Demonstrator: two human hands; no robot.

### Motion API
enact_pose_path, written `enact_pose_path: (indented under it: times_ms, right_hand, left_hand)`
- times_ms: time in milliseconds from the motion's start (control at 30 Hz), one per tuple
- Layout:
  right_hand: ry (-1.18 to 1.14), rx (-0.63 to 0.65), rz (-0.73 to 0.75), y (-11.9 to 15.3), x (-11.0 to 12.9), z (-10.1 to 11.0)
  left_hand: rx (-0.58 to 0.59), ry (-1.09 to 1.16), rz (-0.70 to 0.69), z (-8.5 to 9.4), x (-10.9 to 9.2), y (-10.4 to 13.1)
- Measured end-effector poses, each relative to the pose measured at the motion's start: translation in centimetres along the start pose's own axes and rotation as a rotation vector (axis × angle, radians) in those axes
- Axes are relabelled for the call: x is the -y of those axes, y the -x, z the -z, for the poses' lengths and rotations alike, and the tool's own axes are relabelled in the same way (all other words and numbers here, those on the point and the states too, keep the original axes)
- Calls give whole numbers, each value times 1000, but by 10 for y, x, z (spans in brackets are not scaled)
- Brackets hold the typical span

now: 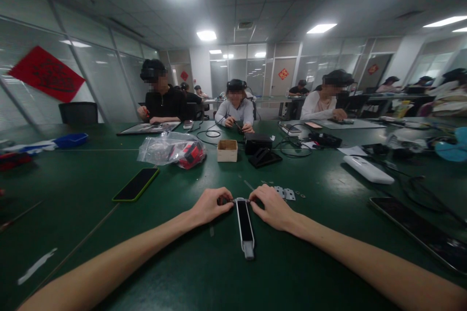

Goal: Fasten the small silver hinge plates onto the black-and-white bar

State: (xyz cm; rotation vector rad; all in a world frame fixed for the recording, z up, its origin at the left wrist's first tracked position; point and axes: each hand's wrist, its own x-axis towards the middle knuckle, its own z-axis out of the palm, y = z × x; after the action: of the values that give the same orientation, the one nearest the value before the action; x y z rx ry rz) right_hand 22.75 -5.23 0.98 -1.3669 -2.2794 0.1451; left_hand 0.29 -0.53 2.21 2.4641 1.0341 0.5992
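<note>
A long, narrow device with a black strip in a white frame [245,223] lies on the green table, its grey tapered end pointing toward me. Small metallic ends stick out sideways at its far end. My left hand [212,205] is pinched at the left one, thumb and fingertips together. On the other side, my right hand [272,206] pinches at the right one. Fingertips cover most of these small parts, so their kind cannot be made out. Just beyond my right hand lie flat metal plates [289,194] and small rings [300,195].
A green-edged phone [135,184] lies to the left, a large dark phone [419,231] to the right. Farther back are a plastic bag [156,148], a small cardboard box [226,151], a black stand [264,157] and a white case [368,170]. Several people sit beyond.
</note>
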Motion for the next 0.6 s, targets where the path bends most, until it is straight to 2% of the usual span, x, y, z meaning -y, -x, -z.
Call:
enact_pose_path:
  times_ms: [600]
  right_hand:
    - [-20, 14, 2, 0, -2, -2]
  left_hand:
    - [27, 1, -51, 1, 2, -1]
